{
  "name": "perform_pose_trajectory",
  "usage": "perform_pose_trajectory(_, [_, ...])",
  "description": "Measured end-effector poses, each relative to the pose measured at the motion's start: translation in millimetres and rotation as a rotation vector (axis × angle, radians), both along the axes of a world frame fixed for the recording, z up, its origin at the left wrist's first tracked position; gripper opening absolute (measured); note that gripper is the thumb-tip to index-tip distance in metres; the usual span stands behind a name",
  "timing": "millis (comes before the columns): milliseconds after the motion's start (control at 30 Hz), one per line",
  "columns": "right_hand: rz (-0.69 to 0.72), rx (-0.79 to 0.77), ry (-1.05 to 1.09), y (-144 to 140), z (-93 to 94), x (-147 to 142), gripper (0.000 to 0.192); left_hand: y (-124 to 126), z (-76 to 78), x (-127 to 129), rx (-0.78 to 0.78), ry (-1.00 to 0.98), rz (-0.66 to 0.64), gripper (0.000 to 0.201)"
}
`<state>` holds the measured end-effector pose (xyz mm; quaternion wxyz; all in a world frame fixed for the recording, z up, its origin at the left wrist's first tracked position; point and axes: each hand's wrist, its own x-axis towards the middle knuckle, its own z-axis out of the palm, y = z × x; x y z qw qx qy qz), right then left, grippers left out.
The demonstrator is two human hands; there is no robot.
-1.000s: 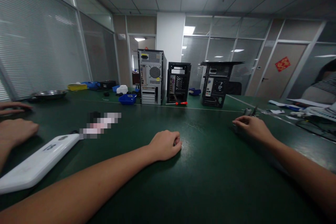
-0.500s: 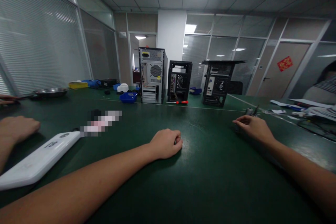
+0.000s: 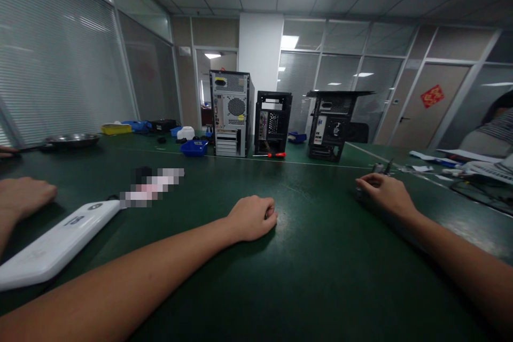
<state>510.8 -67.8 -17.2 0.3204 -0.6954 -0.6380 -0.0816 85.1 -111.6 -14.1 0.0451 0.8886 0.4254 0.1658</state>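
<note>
My left hand point(image 3: 251, 218) lies as a closed fist on the green table point(image 3: 320, 267), near its middle, with nothing visible in it. My right hand point(image 3: 387, 194) rests farther right, fingers curled down and thumb against the fingertips. A small dark thing shows under those fingertips, but I cannot tell whether the hand grips it. Just beyond the right hand stands a small grey metal part point(image 3: 379, 168).
Another person's hand point(image 3: 24, 195) rests at the left beside a flat white device point(image 3: 56, 243). Three computer cases point(image 3: 230, 115) point(image 3: 273, 124) point(image 3: 334, 125) stand at the back, with a red screwdriver point(image 3: 276, 155) and blue bin point(image 3: 193, 148). A person point(image 3: 491, 128) and papers point(image 3: 468, 156) are at the right.
Both of my hands have stayed where they were. At the far left, another person's second hand has drawn back almost out of view.
</note>
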Motion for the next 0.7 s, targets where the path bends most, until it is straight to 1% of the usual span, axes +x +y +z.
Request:
perform_pose_trajectory(133, [-0.010, -0.029, -0.026, 1.6, -0.2, 2.0, 0.045, 0.7, -0.9, 0.5, 0.002, 0.003, 0.001, 0.022])
perform_pose_trajectory(333, [-0.019, -0.067, -0.012, 5.3, -0.8, 8.5, 0.043, 0.1, 0.1, 0.2, 0.006, 0.015, 0.000, 0.022])
perform_pose_trajectory(433, [0.028, -0.114, 0.075, 11.1, -4.0, 17.2, 0.042, -0.1, 0.7, 0.3, -0.011, 0.016, -0.001, 0.023])
perform_pose_trajectory(567, [0.131, -0.207, 0.308, 20.0, -9.1, 28.3, 0.041, 0.6, -0.2, 0.2, -0.008, 0.010, -0.014, 0.024])
perform_pose_trajectory(633, [0.139, -0.216, 0.319, 21.3, -10.2, 28.0, 0.039, 0.9, -0.8, 0.1, 0.002, 0.010, -0.016, 0.023])
perform_pose_trajectory(700, [0.137, -0.197, 0.244, 19.3, -10.5, 22.5, 0.037, 1.0, -1.1, -0.2, 0.010, 0.011, -0.015, 0.022])
